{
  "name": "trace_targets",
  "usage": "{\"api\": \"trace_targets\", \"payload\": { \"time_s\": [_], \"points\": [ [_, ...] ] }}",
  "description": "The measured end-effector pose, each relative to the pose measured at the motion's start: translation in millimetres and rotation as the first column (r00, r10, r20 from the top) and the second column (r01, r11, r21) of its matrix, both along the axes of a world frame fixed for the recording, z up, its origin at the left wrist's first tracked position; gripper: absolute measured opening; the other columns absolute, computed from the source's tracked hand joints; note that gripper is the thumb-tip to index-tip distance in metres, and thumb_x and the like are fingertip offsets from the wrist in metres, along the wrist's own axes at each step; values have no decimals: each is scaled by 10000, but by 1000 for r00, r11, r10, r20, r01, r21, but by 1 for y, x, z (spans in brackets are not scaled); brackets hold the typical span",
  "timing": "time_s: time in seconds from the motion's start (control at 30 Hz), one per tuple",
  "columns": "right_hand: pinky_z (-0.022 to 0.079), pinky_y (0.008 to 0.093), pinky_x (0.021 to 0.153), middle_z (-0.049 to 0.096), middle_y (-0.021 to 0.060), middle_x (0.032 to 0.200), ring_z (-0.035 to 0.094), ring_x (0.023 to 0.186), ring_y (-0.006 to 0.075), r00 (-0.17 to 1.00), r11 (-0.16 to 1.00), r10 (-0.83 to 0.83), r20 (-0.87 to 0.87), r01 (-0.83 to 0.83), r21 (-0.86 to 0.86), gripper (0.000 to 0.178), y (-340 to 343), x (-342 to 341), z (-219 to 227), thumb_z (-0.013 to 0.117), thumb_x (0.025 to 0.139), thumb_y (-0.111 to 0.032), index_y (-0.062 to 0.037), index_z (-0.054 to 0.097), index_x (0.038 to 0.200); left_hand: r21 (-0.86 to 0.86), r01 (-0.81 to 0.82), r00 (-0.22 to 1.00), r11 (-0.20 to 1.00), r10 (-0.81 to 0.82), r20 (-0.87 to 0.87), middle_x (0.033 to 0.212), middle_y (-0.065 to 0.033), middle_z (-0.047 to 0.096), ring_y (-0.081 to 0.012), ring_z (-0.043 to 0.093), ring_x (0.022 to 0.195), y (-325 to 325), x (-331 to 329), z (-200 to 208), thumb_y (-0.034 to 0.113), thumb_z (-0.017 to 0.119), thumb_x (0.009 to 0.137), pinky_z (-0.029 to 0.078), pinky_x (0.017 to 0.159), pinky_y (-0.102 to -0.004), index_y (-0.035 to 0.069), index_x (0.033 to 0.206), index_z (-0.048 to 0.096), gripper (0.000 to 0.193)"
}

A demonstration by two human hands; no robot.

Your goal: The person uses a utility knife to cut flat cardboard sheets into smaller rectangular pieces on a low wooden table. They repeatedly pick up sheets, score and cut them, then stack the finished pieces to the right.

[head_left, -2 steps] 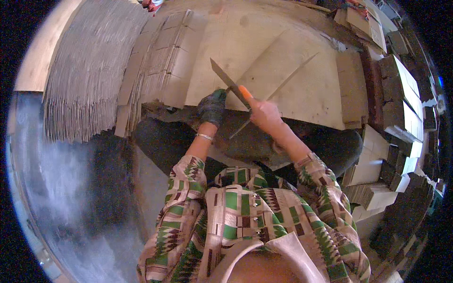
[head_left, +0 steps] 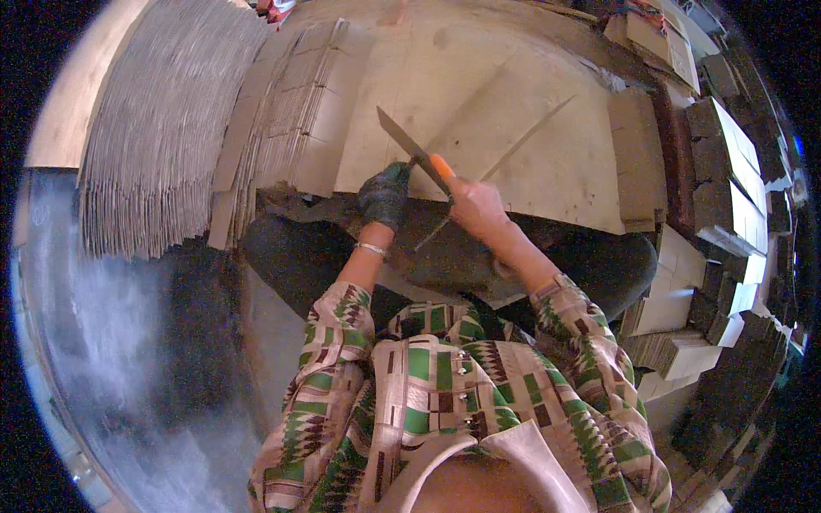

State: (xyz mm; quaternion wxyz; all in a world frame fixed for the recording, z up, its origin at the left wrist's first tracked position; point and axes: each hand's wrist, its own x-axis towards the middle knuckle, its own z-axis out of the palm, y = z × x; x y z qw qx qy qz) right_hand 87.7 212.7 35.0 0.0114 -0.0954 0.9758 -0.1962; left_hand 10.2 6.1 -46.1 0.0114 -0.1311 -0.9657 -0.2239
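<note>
My right hand [head_left: 479, 207], with an orange cover on one finger, is closed round the lower end of a long, flat, blade-like strip [head_left: 399, 134]. This strip is dark grey-brown, and its pointed far end tilts up to the left. My left hand [head_left: 385, 195], in a dark glove, is closed with its fingertips against the strip's left edge; whether they pinch anything else is hidden. A thin straight strip [head_left: 532, 135] runs diagonally behind my right hand, its lower end past the near edge of a pale wooden board [head_left: 547, 184].
Flat cardboard pieces stand in a dense row [head_left: 162, 128] at far left, with a smaller stack [head_left: 291, 111] beside them. Folded cardboard [head_left: 727, 179] is piled along the right. My bent legs [head_left: 599, 265] lie close under the board's near edge.
The tip of the blade-like strip has shifted slightly left and down, and my right hand has moved a little with it. My left hand stays about where it was.
</note>
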Motion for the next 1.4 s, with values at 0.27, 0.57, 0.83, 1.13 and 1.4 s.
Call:
{"api": "trace_targets", "payload": {
  "time_s": [0.27, 0.57, 0.83, 1.13, 1.4],
  "points": [
    [559, 498, 618, 721, 144, 862, 710, 773, 364, 1000, 1000, 2, -29, -2, -6, 688, -4, -12, -2, 596, 853, -103, -142, 394, 1510, 35, 9, 1000, 999, -8, -22, 989, -160, 717, -413, 678, 903, -7, -5, 5, 382, 511, 989, 523, 762, -522, 182, 1099, 698, 294],
    [561, 491, 679, 714, 173, 876, 704, 798, 383, 991, 996, -85, 104, 81, 40, 790, -1, -2, 3, 612, 809, -40, -207, 371, 1543, 155, -30, 984, 987, 2, 176, 979, -199, 713, -410, 682, 932, 11, 4, 35, 535, 601, 934, 539, 820, -476, 151, 1265, 664, 511],
    [485, 476, 995, 616, 194, 1260, 564, 1230, 362, 952, 974, -108, -288, 160, 163, 579, 83, 1, 23, 684, 748, -41, -132, 602, 1314, -88, -29, 914, 996, -9, -407, 1374, -135, 613, -392, 477, 1343, 45, -28, 91, 569, 659, 878, 317, 1138, -562, 120, 1292, 655, 611],
    [435, 565, 1011, 659, 157, 1166, 575, 1174, 379, 971, 990, 114, -209, -129, -61, 441, 13, 11, 8, 631, 786, -75, -63, 625, 1228, -394, 137, 962, 909, -217, -165, 1234, -47, 692, -313, 469, 1373, 19, -57, 44, 421, 673, 869, 225, 1160, -624, 181, 1048, 747, 308],
    [490, 461, 964, 599, 230, 1279, 590, 1162, 383, 782, 796, -508, -362, 587, 150, 769, 202, -17, -8, 714, 752, -16, -8, 426, 1465, -238, 100, 895, 966, -192, -403, 1302, -150, 650, -366, 541, 1279, 4, -31, 73, 434, 679, 904, 363, 1107, -522, 102, 1292, 629, 512]
  ]
}}
